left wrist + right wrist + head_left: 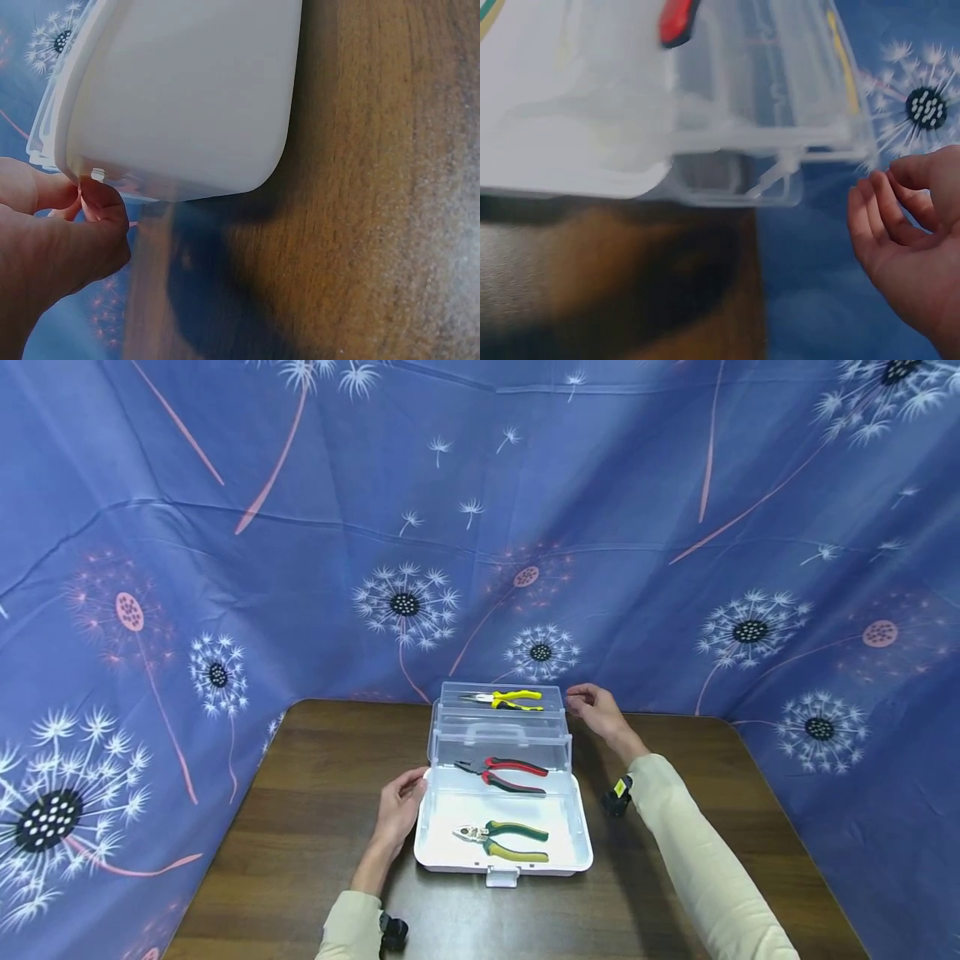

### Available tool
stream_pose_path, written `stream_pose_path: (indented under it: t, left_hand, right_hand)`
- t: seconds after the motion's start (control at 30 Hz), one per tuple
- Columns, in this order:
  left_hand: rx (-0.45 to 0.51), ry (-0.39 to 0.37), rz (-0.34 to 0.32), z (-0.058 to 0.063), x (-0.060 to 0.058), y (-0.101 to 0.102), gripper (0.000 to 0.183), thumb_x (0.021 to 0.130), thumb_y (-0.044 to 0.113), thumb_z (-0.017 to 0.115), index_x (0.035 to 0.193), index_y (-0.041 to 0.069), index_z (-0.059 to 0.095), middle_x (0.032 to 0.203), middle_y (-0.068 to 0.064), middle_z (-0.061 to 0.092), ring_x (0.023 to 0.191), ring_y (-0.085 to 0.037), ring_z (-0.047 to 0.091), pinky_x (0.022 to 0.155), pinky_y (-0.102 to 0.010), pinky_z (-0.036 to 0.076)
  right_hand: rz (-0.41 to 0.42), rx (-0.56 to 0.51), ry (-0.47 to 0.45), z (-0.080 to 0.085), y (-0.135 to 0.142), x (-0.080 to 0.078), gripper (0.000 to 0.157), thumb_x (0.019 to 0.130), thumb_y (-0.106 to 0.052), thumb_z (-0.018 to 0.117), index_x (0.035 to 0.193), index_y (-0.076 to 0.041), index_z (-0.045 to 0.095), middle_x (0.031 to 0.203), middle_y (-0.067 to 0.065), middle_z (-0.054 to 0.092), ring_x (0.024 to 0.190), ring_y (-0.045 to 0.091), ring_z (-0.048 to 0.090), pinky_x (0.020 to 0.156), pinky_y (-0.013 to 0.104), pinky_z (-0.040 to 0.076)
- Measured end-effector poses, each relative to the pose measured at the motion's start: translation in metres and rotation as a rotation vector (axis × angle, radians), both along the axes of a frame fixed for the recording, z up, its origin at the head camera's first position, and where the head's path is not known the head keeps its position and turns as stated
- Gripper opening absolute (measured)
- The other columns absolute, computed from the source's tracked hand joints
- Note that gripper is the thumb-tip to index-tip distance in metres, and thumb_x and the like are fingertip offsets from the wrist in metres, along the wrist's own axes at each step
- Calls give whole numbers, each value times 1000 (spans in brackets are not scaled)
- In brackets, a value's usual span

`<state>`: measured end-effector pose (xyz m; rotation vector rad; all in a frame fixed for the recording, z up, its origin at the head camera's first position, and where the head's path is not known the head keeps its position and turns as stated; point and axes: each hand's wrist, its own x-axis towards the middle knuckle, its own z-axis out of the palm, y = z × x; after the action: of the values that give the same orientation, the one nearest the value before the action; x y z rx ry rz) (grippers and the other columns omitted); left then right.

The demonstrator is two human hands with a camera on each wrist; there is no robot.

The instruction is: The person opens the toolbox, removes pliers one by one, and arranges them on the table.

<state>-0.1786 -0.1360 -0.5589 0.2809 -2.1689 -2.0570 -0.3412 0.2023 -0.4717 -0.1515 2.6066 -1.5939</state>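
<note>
A white toolbox (504,869) stands with its clear trays fanned up toward the back. Pliers with green and yellow handles (517,842) lie in its base. Red-and-black-handled pliers (517,775) lie in the middle tray, and yellow-and-black pliers (517,698) in the top tray (450,690). My left hand (399,810) pinches the box's rim at the rear left; the left wrist view shows thumb (56,190) and forefinger meeting there. Beside the top tray's right end is my right hand (597,713), fingers loosely bent, fingertips (876,180) right by the tray's corner, nothing between them.
The box sits on a brown wooden table (315,843), near its far edge. A blue cloth with dandelion prints (480,527) hangs right behind that edge. At the box's front is a white latch (502,877). The clear lid (780,196) shows behind the trays.
</note>
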Motion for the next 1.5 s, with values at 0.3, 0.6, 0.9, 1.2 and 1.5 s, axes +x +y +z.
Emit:
stream_pose_path:
  t: [0.3,0.6,0.9,1.2,1.5]
  left_hand:
    - [-4,-8,12,-3,1,-4,26,95,8,55,118,0,64,110,-16,62,97,-21,57,79,-22,46]
    - [-2,3,8,-6,-1,0,25,94,9,57,117,1,65,109,-16,63,94,-16,57,79,-22,46]
    - [19,-10,-25,8,1,-1,27,95,5,55,119,-5,61,113,-22,60,99,-24,55,78,-21,45]
    - [13,-6,-29,33,11,3,29,95,2,53,121,-8,59,114,-26,59,98,-25,56,78,-19,45]
    - [38,1,-21,29,10,4,29,94,1,53,121,-9,58,114,-27,59,98,-27,56,78,-20,46]
  right_hand:
    - [106,81,91,23,-36,-7,33,97,-20,54,123,2,55,116,15,58,104,28,55,87,42,45]
    - [186,157,125,15,-69,-8,30,93,-14,61,119,2,59,110,15,63,101,28,59,85,42,48]
    - [362,428,329,8,-91,-14,30,92,-12,63,118,1,63,115,16,63,108,30,55,103,47,29]
    - [387,633,350,18,-104,-12,33,90,-20,66,119,-5,64,115,12,60,102,29,43,91,46,31]
    - [459,758,515,26,-109,-15,32,83,-19,73,112,-5,69,106,8,68,99,27,59,92,45,42]
